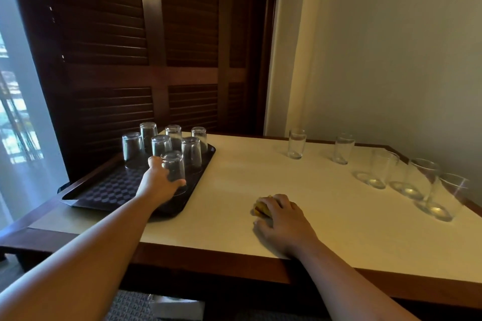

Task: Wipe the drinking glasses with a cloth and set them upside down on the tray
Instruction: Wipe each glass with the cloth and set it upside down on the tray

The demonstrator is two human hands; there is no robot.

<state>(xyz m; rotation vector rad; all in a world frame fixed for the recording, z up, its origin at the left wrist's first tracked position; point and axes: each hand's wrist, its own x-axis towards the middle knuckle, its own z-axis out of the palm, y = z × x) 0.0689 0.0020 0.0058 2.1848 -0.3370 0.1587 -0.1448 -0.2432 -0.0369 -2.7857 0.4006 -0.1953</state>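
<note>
The tray (109, 190) is a dark, shallow rectangle with rounded corners and a raised lip, and its floor has a woven checker pattern. It sits at the left end of the tabletop (247, 185), a matte cream slab edged in dark polished wood. Six inverted glasses (191, 154) stand on the far part of the tray. They are clear, smooth tumblers that taper slightly, with their thick bases upward.

The front glass (173, 169) is the same shape and also mouth-down, nearest the viewer on the tray. The left hand (159, 182) reaches in from the left and grips it, thumb and fingers curled round its lower wall near the rim. The rim is at the tray floor, but I cannot tell whether it rests there.

The right hand (281, 219) lies on the tabletop near the front edge, well apart from the tray. Its fingers are curled over a bunched yellow cloth (262, 207), which shows only beyond the knuckles.

Five upright glasses (343, 148) curve along the right side of the tabletop. Behind are dark louvred wooden shutters (156, 60) and a plain pale wall (391, 47).
</note>
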